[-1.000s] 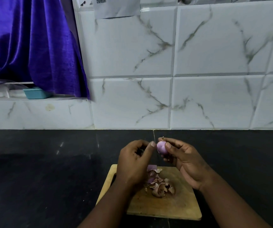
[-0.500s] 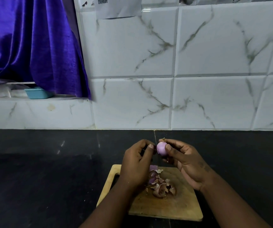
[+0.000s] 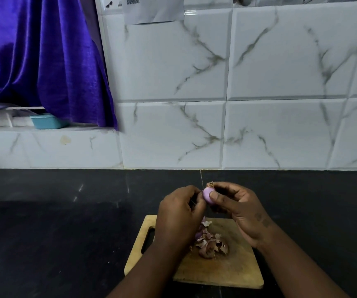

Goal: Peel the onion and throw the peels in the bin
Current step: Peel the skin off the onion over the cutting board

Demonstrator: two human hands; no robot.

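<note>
Closest in, a wooden cutting board (image 3: 227,269) is sitting on the black countertop (image 3: 54,233) with a pile of onion peels (image 3: 211,244) lying on it. Above the board, the right hand (image 3: 240,209) is pinching a small purple onion (image 3: 207,195) between thumb and fingers, and the left hand (image 3: 178,214) is curling its fingertips against the onion's left side. Further back, a teal tub (image 3: 48,122) is sitting on the ledge under a purple curtain (image 3: 44,57).
</note>
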